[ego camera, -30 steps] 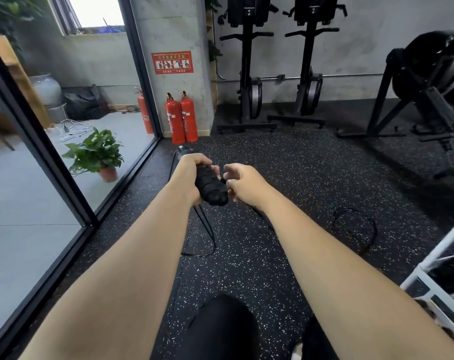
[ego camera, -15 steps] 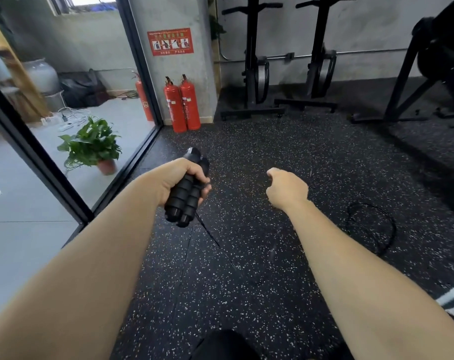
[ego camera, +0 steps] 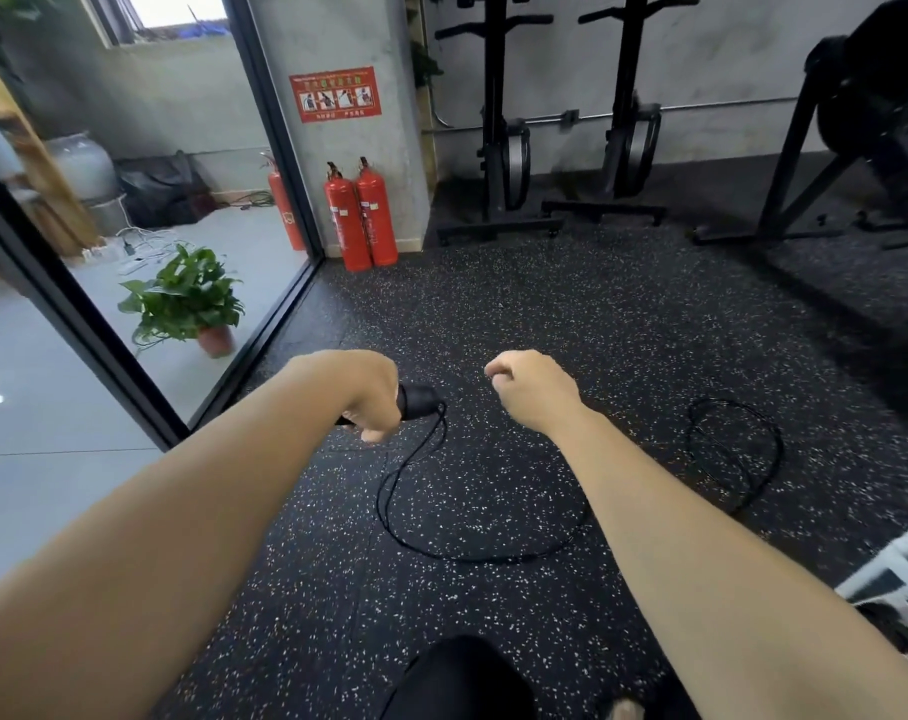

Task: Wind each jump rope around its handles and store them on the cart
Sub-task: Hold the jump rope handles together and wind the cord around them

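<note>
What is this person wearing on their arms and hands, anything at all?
Nothing that shows. The left arm and right arm are bare, with no sleeves in view. The left hand and right hand have no gloves, and no watch, band or ring is visible.

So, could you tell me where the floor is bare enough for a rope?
Bare floor lies between the fire extinguishers and the right hand. Crowded: the held rope loops below the left hand; another rope lies near the cart.
</note>
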A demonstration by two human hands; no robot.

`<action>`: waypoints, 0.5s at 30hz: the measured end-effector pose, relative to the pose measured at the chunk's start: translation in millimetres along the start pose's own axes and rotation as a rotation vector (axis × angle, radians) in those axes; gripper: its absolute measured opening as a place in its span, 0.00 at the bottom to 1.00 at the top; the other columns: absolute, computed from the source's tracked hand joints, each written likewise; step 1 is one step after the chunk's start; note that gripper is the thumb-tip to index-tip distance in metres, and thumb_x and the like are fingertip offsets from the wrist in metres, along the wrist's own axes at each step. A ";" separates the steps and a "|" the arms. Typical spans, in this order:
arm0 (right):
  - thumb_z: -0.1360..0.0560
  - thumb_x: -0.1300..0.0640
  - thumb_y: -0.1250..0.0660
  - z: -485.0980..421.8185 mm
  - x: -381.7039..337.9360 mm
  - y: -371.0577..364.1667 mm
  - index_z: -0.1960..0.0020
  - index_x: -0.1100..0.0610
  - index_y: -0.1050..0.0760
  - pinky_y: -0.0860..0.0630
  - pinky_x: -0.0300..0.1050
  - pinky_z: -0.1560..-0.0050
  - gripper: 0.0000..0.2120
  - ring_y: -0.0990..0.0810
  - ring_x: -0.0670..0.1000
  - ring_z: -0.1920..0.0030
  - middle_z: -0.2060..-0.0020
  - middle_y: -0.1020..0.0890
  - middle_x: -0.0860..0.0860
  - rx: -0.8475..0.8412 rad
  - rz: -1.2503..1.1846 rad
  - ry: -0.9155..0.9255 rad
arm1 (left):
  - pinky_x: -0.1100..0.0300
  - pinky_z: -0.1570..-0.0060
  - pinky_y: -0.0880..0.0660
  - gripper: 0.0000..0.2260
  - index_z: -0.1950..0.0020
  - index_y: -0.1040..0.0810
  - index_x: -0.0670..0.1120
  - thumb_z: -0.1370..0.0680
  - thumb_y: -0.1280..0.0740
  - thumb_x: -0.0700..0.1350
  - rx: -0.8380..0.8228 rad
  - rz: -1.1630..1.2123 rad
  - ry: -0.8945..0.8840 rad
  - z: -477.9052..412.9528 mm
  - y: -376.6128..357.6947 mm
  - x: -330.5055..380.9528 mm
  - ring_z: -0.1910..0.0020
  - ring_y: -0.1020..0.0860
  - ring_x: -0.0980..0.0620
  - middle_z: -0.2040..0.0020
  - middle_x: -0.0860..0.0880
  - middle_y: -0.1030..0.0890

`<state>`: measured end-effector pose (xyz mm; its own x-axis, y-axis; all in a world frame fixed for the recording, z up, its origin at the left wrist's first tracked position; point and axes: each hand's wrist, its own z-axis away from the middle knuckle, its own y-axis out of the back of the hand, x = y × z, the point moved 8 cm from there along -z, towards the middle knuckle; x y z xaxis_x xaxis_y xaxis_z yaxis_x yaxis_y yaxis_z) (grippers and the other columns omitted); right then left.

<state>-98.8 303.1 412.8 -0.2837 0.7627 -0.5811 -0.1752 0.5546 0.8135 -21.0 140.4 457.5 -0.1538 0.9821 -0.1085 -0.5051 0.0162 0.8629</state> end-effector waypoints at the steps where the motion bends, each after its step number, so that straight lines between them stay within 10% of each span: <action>1: 0.21 0.58 0.44 3.7 -6.6 -1.5 0.46 0.54 0.21 0.28 0.48 0.58 0.13 0.22 0.52 0.56 0.55 0.18 0.51 0.002 -0.054 0.019 | 0.54 0.51 0.21 0.08 0.55 0.26 0.43 0.29 0.29 0.40 0.039 -0.050 -0.009 5.8 2.2 2.9 0.60 0.22 0.47 0.61 0.47 0.24; 11: 0.19 0.49 0.44 59.2 -48.6 -10.3 0.62 0.62 0.20 0.29 0.45 0.54 0.23 0.24 0.50 0.68 0.71 0.19 0.56 -0.175 -0.499 0.039 | 0.55 0.53 0.21 0.13 0.49 0.23 0.47 0.31 0.29 0.47 0.204 -0.081 -0.125 49.7 8.4 16.3 0.55 0.18 0.48 0.60 0.50 0.21; 15: 0.21 0.47 0.39 65.8 -44.8 17.1 0.75 0.55 0.28 0.31 0.45 0.65 0.25 0.31 0.49 0.77 0.80 0.28 0.49 0.038 -0.454 0.037 | 0.52 0.53 0.20 0.15 0.50 0.20 0.43 0.34 0.26 0.48 0.130 0.091 -0.183 59.9 3.2 17.3 0.60 0.18 0.47 0.59 0.45 0.16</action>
<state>-27.0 300.3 451.2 -0.2197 0.4275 -0.8769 -0.2555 0.8423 0.4746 25.6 168.7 488.0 -0.0309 0.9981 0.0534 -0.3806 -0.0611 0.9227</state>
